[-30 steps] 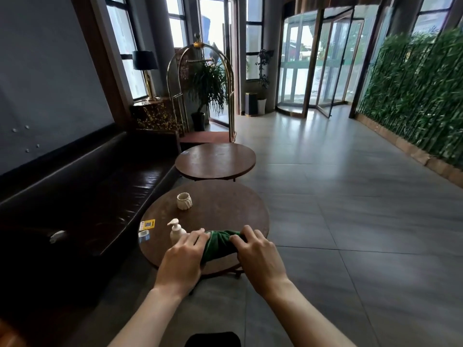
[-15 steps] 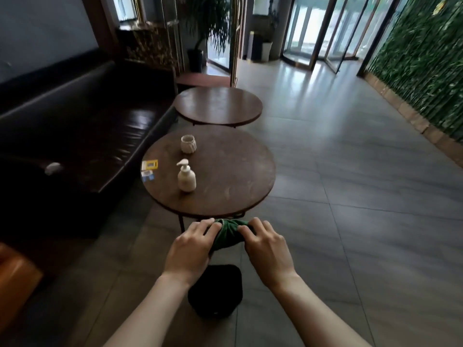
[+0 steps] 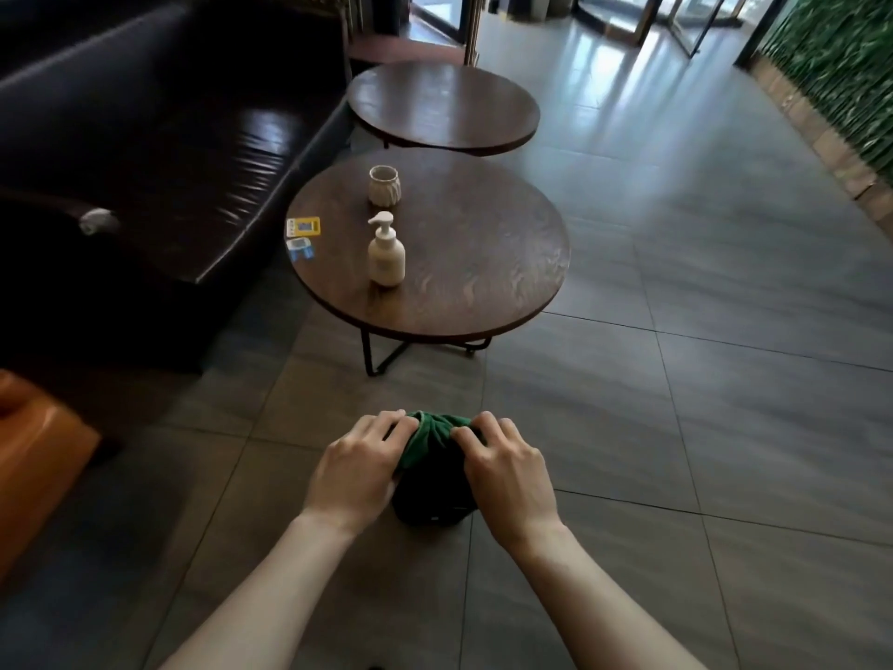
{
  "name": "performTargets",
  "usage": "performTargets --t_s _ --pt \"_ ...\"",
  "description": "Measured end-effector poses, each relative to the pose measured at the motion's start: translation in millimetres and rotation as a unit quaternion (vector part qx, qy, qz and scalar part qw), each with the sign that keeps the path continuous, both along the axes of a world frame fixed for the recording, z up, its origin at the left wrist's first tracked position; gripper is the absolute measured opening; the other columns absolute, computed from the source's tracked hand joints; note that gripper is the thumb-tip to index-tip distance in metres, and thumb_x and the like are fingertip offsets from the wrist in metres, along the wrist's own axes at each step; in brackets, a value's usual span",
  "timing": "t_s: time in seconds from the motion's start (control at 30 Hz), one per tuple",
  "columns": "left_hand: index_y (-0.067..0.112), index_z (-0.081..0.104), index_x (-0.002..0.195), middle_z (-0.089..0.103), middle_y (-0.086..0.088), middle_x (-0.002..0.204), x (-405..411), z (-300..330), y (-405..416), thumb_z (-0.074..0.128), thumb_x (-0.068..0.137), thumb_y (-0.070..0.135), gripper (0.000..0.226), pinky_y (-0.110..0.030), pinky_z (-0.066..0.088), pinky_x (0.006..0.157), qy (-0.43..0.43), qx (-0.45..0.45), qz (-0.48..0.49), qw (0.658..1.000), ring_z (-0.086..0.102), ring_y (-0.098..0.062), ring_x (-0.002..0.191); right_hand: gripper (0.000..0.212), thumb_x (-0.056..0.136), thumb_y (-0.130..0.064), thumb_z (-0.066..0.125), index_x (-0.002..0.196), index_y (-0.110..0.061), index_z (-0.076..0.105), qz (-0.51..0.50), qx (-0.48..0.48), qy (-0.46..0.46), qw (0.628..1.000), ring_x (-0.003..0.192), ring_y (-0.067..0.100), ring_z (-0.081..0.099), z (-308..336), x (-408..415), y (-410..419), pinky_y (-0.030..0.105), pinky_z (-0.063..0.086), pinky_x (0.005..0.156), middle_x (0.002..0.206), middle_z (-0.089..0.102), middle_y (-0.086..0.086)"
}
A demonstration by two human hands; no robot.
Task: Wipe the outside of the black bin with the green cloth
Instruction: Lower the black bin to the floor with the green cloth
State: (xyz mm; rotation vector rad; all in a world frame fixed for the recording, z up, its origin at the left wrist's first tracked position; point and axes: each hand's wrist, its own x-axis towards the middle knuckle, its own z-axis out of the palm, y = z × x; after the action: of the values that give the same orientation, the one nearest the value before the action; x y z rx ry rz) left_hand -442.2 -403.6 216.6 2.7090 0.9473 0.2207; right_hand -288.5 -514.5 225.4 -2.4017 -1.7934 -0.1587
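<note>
head view, both hands [image 3: 430, 469] gripping green cloth [image 3: 431, 436]

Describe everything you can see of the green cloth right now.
The soft green fabric cloth is bunched into folds and draped over the top of the small black bin on the grey tiled floor. The left hand and right hand grip it from either side, fingers curled over its edges. Its lower part looks dark, in shadow.
</note>
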Motion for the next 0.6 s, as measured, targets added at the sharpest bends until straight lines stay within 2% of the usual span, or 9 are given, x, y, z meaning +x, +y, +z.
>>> performTargets --t_s 0.37,0.6 --pt "0.020 0.062 0.120 0.067 0.002 0.119 32 -13 12 0.084 0.064 0.008 0.061 -0.039 0.061 0.064 -0.007 0.050 0.010 0.999 0.068 -0.025 0.102 0.029 0.073 -0.011 0.084 0.097 -0.019 0.071 0.005 0.030 -0.001 1.000 0.075 0.021 0.061 -19 34 15 0.031 0.047 0.045 0.091 0.061 0.002" --pt "0.019 0.061 0.122 0.066 0.001 0.120 62 -41 -8 0.081 0.069 0.011 0.057 -0.040 0.060 0.065 -0.011 0.068 0.008 0.998 0.067 -0.026 0.102 0.026 0.076 -0.008 0.082 0.098 -0.018 0.071 -0.014 0.048 0.027 0.998 0.076 0.024 0.062 -52 65 -7 0.034 0.049 0.043 0.092 0.063 0.003"
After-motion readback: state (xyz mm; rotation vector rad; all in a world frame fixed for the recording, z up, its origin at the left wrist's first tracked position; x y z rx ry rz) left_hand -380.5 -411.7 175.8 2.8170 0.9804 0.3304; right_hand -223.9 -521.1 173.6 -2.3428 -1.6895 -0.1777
